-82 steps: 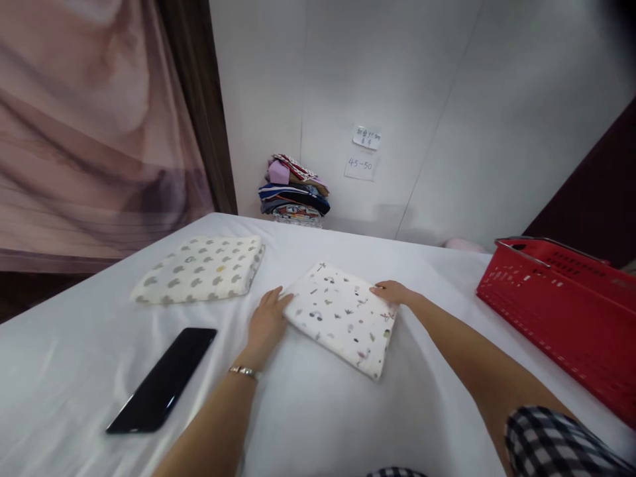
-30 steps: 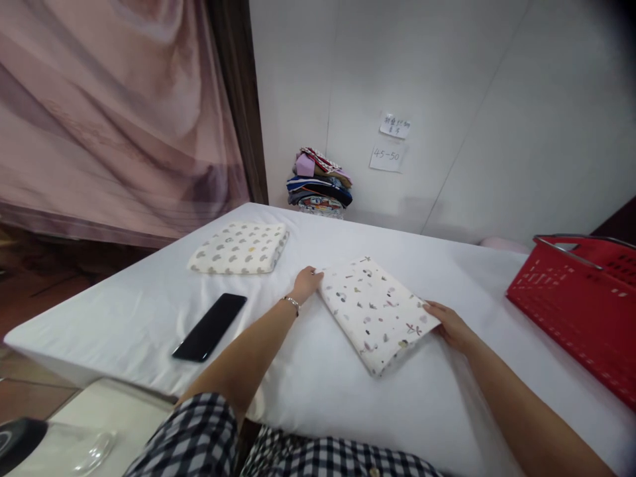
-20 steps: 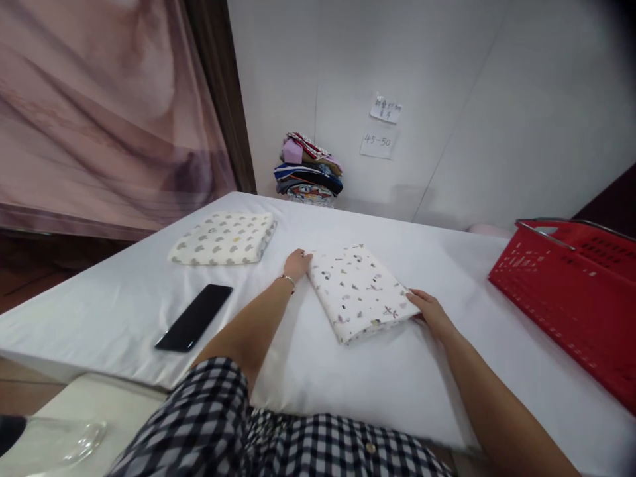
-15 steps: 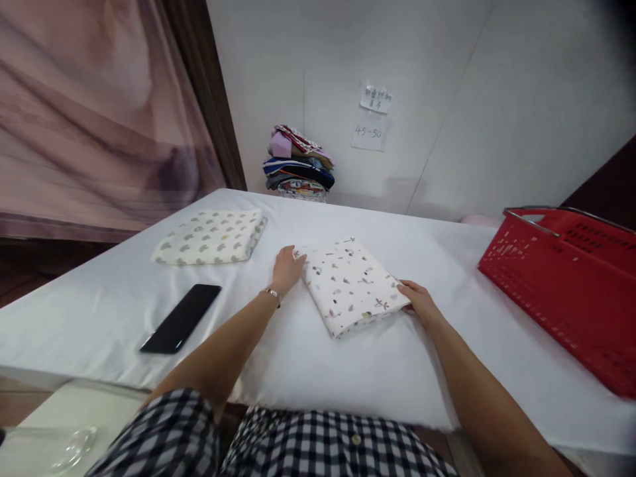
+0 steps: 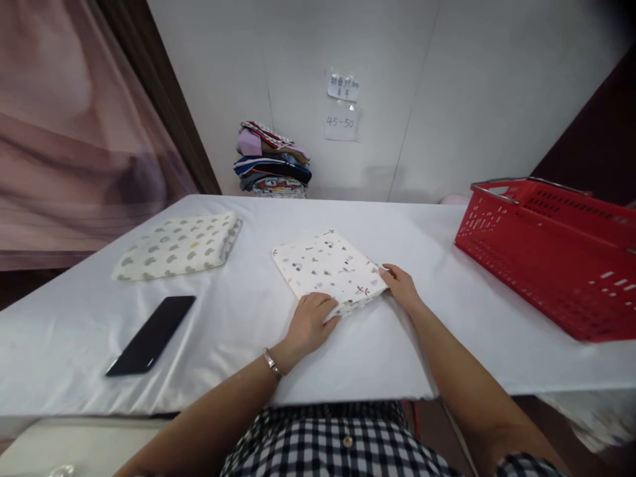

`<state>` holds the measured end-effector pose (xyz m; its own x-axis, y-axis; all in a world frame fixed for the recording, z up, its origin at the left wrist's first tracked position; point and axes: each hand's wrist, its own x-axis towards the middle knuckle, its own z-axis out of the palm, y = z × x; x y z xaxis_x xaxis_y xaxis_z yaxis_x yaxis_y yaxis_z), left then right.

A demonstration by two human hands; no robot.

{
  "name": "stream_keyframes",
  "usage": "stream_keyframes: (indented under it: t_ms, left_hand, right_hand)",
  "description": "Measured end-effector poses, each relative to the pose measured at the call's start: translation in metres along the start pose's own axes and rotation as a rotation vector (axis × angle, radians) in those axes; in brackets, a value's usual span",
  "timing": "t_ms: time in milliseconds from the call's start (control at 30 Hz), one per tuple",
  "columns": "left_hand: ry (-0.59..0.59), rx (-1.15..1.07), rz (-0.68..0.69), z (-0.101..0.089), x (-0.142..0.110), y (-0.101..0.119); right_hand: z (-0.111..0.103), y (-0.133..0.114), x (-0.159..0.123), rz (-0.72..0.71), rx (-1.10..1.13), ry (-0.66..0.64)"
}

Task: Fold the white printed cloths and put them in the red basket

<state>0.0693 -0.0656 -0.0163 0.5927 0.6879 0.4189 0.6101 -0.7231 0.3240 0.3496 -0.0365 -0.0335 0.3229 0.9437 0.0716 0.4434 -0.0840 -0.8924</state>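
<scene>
A folded white cloth (image 5: 330, 268) printed with small palm trees and other figures lies at an angle on the white-covered table (image 5: 238, 338). My left hand (image 5: 313, 321) is closed on its near corner, fingers on top and thumb at the front edge. At the right corner, my right hand (image 5: 400, 285) pinches the cloth, with the thumb side over the top and the other fingers partly hidden. Left of them rests a second folded cloth (image 5: 179, 246), cream with grey mouse-head shapes.
A black phone (image 5: 153, 336) lies on the table at the left. A red plastic basket (image 5: 541, 255) with metal handles stands at the right. Behind the table is a pile of folded fabrics (image 5: 273, 162) against the wall, near two paper notes (image 5: 342, 106). A pinkish curtain (image 5: 64, 119) hangs at left.
My left hand has moved from the cloth's left corner to its near corner. My right hand stays at the right corner. The whole view has shifted slightly.
</scene>
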Motion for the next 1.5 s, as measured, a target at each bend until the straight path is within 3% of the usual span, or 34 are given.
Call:
stream_keyframes:
  t_ms: [100,200,300,500,667,1067,1200,1300,1500]
  left_hand:
    - [0.013,0.016,0.014,-0.001,-0.002,0.0]
    - [0.024,0.057,0.022,-0.003,-0.005,0.004]
    - [0.039,0.12,0.028,-0.005,-0.006,0.007]
    - [0.061,0.148,0.013,-0.003,-0.005,0.004]
    - [0.044,0.119,0.003,-0.003,-0.004,0.002]
    - [0.044,0.087,0.035,-0.004,-0.004,0.0]
    - [0.051,0.069,0.049,-0.004,-0.004,-0.001]
    - [0.056,0.061,0.07,-0.003,-0.004,-0.002]
    - [0.048,0.069,0.092,-0.001,-0.005,-0.001]
  right_hand:
    - [-0.01,0.004,-0.001,-0.056,-0.081,0.111]
    - [-0.022,0.006,-0.002,-0.078,0.043,0.149]
    - [-0.032,0.005,-0.006,-0.157,0.065,0.086]
    - [-0.035,-0.002,-0.014,-0.341,-0.118,-0.188]
    - [-0.026,0.002,-0.013,-0.471,-0.261,-0.17]
    - [-0.028,-0.009,-0.018,-0.467,-0.465,-0.104]
    - [-0.026,-0.016,-0.021,-0.556,-0.519,-0.003]
    - [-0.022,-0.013,-0.016,-0.543,-0.52,0.084]
    - [-0.018,0.001,-0.007,-0.411,-0.577,-0.011]
